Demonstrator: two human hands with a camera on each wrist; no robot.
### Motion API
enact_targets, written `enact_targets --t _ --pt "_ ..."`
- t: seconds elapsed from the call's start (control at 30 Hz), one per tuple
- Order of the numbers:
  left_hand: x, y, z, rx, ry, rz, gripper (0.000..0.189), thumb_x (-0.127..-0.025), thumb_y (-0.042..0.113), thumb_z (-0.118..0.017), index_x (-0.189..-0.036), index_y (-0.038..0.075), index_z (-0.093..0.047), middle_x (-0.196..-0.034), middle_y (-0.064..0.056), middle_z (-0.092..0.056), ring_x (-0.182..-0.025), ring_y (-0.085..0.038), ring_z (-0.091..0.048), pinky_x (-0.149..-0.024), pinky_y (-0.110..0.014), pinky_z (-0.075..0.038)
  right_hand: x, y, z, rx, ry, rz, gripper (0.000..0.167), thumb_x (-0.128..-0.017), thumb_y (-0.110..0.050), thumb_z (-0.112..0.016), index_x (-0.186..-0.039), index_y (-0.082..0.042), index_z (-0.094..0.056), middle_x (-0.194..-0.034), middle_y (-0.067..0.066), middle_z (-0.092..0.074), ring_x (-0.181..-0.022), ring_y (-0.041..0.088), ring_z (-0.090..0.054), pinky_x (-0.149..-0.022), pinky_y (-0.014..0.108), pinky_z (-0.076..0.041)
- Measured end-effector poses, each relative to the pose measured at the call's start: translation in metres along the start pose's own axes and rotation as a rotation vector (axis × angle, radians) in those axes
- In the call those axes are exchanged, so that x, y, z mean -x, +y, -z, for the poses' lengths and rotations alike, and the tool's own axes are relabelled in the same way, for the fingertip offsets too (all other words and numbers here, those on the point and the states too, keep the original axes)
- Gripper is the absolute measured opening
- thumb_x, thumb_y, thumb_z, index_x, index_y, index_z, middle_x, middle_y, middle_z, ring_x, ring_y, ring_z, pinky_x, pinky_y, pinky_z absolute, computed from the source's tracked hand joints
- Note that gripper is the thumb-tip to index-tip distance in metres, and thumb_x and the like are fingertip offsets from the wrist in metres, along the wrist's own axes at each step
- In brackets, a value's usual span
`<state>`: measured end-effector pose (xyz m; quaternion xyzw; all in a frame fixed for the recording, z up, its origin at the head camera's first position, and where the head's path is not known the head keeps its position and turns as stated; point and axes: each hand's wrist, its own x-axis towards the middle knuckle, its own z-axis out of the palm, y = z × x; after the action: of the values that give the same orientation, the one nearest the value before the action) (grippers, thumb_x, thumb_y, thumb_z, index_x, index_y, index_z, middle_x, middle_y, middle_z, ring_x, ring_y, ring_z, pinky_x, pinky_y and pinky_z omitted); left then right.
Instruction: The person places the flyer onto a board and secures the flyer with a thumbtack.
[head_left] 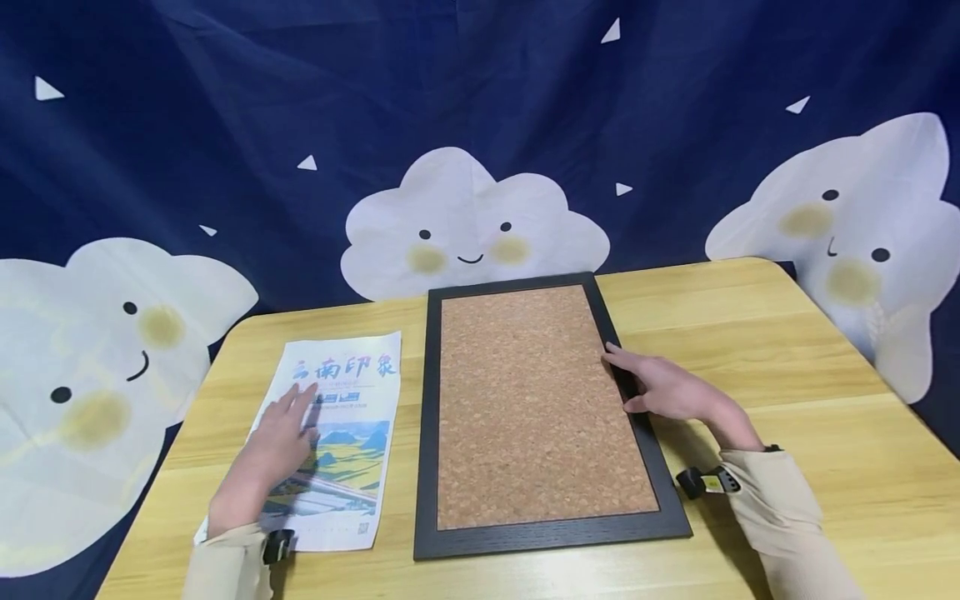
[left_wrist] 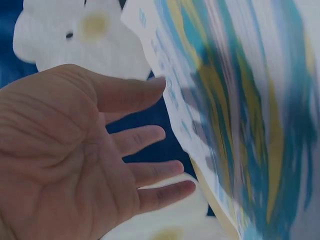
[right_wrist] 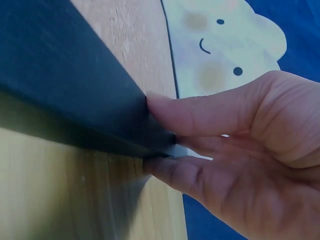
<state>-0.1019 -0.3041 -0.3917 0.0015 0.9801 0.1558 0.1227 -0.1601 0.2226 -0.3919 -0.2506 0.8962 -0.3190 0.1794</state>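
Note:
A cork board (head_left: 540, 400) with a black frame (head_left: 555, 533) lies flat on the table, long sides running away from me. My right hand (head_left: 671, 387) is at its right side. The right wrist view shows the thumb (right_wrist: 195, 115) over the frame's edge and fingers at its lower side, pinching it. Left of the board lies a printed paper poster (head_left: 348, 467) with large Chinese characters and a landscape picture. My left hand (head_left: 277, 437) is over the poster's left part, fingers loosely extended. In the left wrist view its palm (left_wrist: 65, 155) faces the camera, with nothing gripped.
The light wooden table (head_left: 795, 367) has rounded far corners. Behind it hangs a dark blue cloth (head_left: 450, 75) with smiling clouds and small white triangles. The board's far edge comes close to this cloth. Each wrist wears a dark strapped device (head_left: 705, 482).

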Motion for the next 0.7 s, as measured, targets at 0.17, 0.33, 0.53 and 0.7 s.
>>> enact_targets --t 0.17,0.33,0.53,0.7 --pt "-0.001 -0.023 0.010 0.035 -0.022 0.070 0.067 -0.106 0.014 -0.049 -0.158 -0.014 -0.016 -0.157 -0.046 -0.007 -0.140 -0.070 -0.009 -0.111 -0.077 -0.018 0.001 0.009 0.003 -0.066 -0.035 0.019 0.080 -0.091 0.001 -0.073 -0.157 0.011 -0.029 -0.167 0.032 -0.012 -0.105 0.039 -0.060 -0.080 0.039 -0.052" --pt "0.001 -0.039 0.012 0.084 0.034 0.099 0.063 -0.105 0.006 -0.045 -0.158 -0.015 -0.016 -0.158 -0.045 -0.009 -0.143 -0.066 -0.013 -0.112 -0.076 -0.018 0.002 0.018 0.005 -0.109 -0.034 0.055 0.082 -0.092 -0.004 -0.075 -0.157 0.011 -0.028 -0.166 0.033 -0.010 -0.147 0.056 -0.021 -0.109 0.064 -0.037" --pt "0.004 -0.050 0.014 0.111 0.069 0.135 0.063 -0.104 0.003 -0.046 -0.158 -0.013 -0.019 -0.158 -0.043 -0.013 -0.143 -0.064 -0.015 -0.110 -0.077 -0.020 0.002 0.024 0.006 -0.137 -0.043 0.063 0.084 -0.092 -0.010 -0.076 -0.158 0.011 -0.027 -0.167 0.032 -0.010 -0.148 0.056 -0.018 -0.111 0.065 -0.033" --pt "0.002 -0.055 0.016 0.112 -0.020 0.195 0.068 -0.104 0.009 -0.050 -0.159 -0.012 -0.015 -0.158 -0.045 -0.004 -0.143 -0.066 -0.009 -0.110 -0.078 -0.018 0.003 0.026 0.006 -0.152 -0.052 0.064 0.086 -0.092 -0.010 -0.076 -0.158 0.011 -0.026 -0.167 0.032 -0.009 -0.149 0.055 -0.015 -0.113 0.066 -0.028"
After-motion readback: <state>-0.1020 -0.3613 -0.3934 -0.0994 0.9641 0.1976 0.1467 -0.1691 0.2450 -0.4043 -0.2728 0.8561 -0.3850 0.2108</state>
